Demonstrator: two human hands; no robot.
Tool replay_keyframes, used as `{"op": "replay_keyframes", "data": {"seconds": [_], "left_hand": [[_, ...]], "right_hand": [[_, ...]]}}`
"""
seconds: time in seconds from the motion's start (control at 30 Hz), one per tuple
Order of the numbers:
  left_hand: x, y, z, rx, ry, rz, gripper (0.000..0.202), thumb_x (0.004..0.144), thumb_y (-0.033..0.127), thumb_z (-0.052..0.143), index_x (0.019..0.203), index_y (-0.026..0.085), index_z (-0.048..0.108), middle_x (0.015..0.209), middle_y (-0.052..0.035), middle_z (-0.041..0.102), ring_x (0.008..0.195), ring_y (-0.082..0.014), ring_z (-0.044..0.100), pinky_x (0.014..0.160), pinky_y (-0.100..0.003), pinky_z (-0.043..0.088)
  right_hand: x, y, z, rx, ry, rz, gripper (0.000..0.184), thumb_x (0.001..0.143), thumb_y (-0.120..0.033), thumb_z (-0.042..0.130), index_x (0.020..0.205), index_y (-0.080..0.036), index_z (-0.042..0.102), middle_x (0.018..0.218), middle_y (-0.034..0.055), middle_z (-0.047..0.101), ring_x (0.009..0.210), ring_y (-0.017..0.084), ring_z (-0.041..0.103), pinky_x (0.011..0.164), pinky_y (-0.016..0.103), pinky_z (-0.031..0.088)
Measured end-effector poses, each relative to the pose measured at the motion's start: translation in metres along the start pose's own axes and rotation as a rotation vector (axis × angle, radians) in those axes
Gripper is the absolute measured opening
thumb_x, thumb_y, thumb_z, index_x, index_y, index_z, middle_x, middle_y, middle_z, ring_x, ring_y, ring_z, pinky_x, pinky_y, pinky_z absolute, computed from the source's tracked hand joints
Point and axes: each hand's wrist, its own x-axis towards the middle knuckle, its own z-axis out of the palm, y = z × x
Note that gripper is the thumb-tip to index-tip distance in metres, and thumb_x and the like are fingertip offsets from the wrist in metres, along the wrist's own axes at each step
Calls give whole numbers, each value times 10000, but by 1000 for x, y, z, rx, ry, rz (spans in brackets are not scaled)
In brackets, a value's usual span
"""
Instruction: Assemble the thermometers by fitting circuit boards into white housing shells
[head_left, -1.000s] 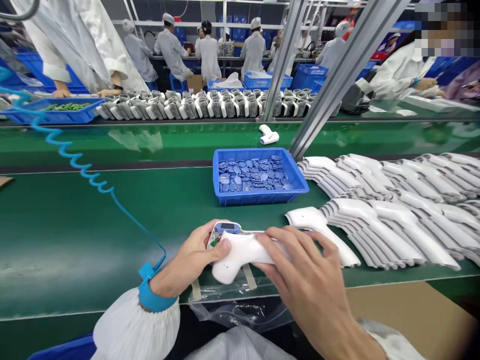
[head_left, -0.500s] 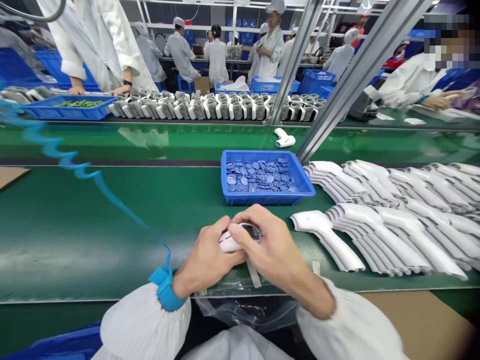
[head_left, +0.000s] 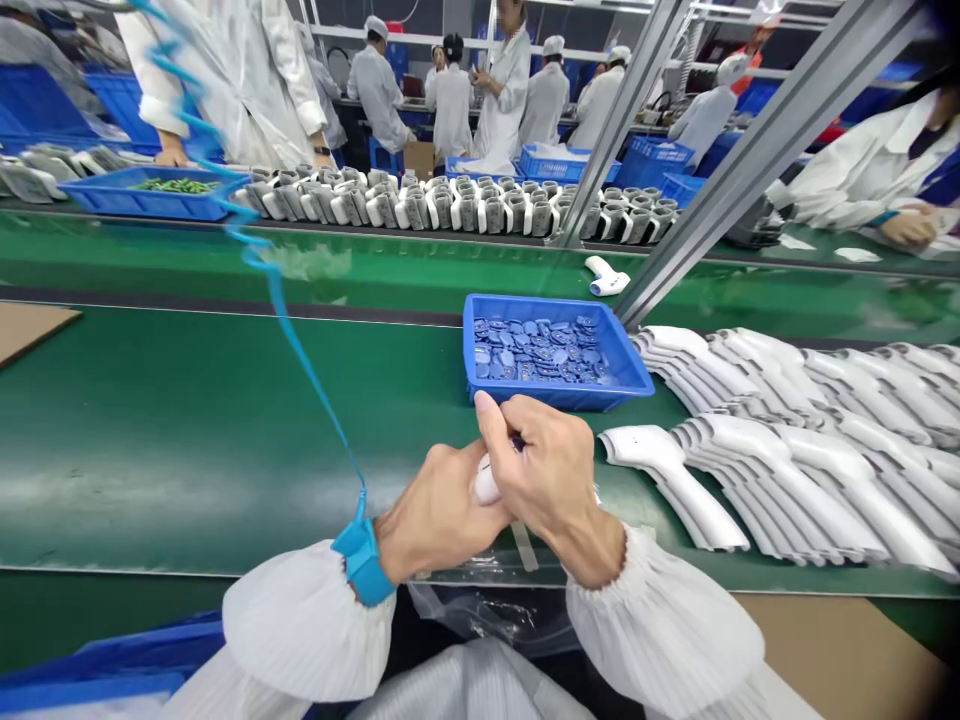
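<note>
My left hand [head_left: 442, 515] is closed round a white plastic housing [head_left: 487, 484], mostly hidden by my fingers. Curled over the top of the same piece, my right hand [head_left: 547, 470] has its thumb pointing up and its fingers pressed against the part. A small dark area shows between the hands, too covered to make out. A blue wrist strap [head_left: 364, 560] with a coiled cord sits on my left wrist. Just beyond the hands stands a blue bin [head_left: 559, 398] of small blue plastic pieces [head_left: 536, 350].
Stacked white gun-shaped shells [head_left: 780, 480] lie to the right. A white gun-shaped device [head_left: 606, 277] rests on the far green strip. Rows of grey-and-white parts [head_left: 450, 205] and a blue tray [head_left: 150, 200] line the far side. A slanted metal post [head_left: 757, 160] rises behind the bin. Co-workers stand beyond.
My right hand has turned from lying along the housing to a tighter curl over its top, thumb up; the dark screen is now mostly covered. The view has shifted slightly left.
</note>
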Motion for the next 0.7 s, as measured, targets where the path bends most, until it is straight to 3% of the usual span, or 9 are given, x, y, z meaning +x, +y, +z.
{"op": "replay_keyframes", "data": {"seconds": [0.13, 0.33, 0.43, 0.5, 0.63, 0.7], "left_hand": [[1, -3, -2, 287, 47, 41, 246, 723, 211, 547, 938, 115, 621, 764, -119, 737, 612, -275, 679, 537, -322, 403], [3, 4, -19, -57, 9, -52, 157, 823, 297, 616, 925, 182, 585, 815, -17, 713, 641, -158, 631, 550, -244, 395], [2, 3, -18, -20, 28, -65, 199, 859, 368, 612, 895, 183, 548, 760, -16, 682, 600, -155, 598, 524, -251, 352], [1, 0, -9, 103, 59, -18, 166, 867, 331, 572, 905, 174, 531, 743, -39, 676, 582, -179, 601, 530, -277, 335], [-11, -4, 7, 246, 173, 3, 108, 844, 254, 533, 911, 170, 527, 703, -42, 657, 565, -199, 604, 549, -301, 331], [-21, -7, -2, 178, 145, -80, 129, 878, 316, 554, 878, 189, 533, 687, -9, 644, 561, -172, 585, 544, -285, 344]], "right_hand": [[1, -3, 6, 4, 83, -116, 502, 975, -228, 475, 490, -187, 353, 497, -36, 372, 485, 80, 330, 520, 300, 229], [8, 2, -3, 42, 176, 77, 521, 976, -277, 499, 483, -184, 356, 475, -42, 373, 457, 69, 326, 509, 282, 240], [9, 6, -5, 87, 98, 83, 504, 988, -324, 495, 505, -182, 465, 499, -23, 469, 494, 86, 416, 541, 274, 289], [4, 6, -1, 97, 52, 44, 489, 992, -324, 491, 526, -183, 520, 513, -13, 511, 519, 96, 456, 560, 274, 308], [-7, 1, 5, 59, 63, 2, 500, 996, -279, 455, 508, -187, 510, 492, -10, 502, 501, 100, 434, 551, 280, 295], [-2, 5, -3, 57, -84, -26, 494, 998, -311, 465, 525, -187, 533, 522, -8, 551, 524, 104, 465, 558, 275, 303]]}}
